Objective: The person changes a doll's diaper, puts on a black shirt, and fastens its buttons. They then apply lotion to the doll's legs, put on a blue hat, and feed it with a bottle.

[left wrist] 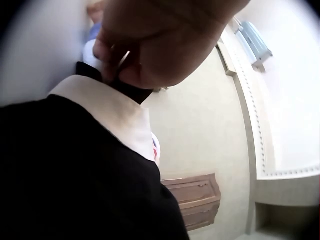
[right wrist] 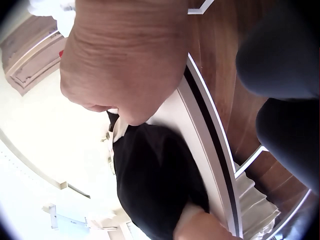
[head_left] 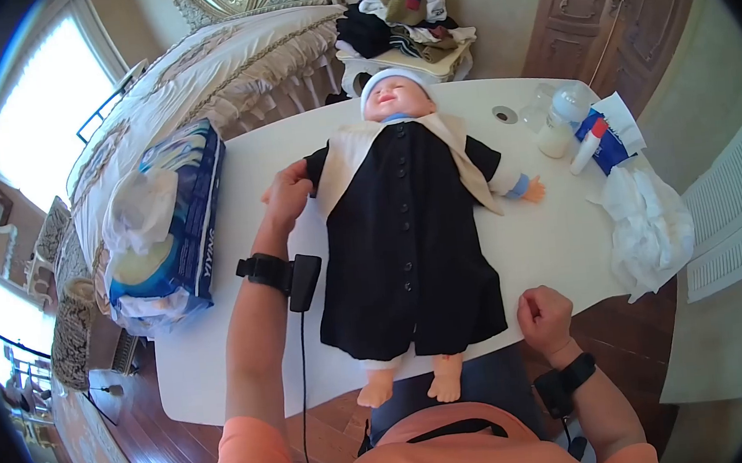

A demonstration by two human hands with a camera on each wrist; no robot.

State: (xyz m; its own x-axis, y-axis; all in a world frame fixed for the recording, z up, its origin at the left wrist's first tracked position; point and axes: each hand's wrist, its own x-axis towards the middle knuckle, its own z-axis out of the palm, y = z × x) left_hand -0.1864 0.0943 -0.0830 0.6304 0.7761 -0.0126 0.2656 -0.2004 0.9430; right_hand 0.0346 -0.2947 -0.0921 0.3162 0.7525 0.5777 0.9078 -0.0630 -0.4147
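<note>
A baby doll (head_left: pixel 396 99) in a white cap lies on its back on the white table (head_left: pixel 557 242), its bare feet near the front edge. It wears a long black buttoned robe (head_left: pixel 407 237) with a wide cream collar (head_left: pixel 343 159). My left hand (head_left: pixel 286 193) pinches the end of the black sleeve (head_left: pixel 317 166) on the left side; in the left wrist view the fingers (left wrist: pixel 105 52) close on the dark cloth beside the collar. The doll's other hand (head_left: pixel 533 188) pokes out of its sleeve. Curled near the table's front edge, my right hand (head_left: pixel 546 318) holds nothing visible.
A blue pack of diapers (head_left: pixel 202 220) stands at the left edge. On the right are a baby bottle (head_left: pixel 560 118), a red-capped white tube (head_left: pixel 590 143), a blue packet (head_left: pixel 615 144) and crumpled white diapers (head_left: pixel 648 225). Clothes (head_left: pixel 410 16) are heaped behind the table.
</note>
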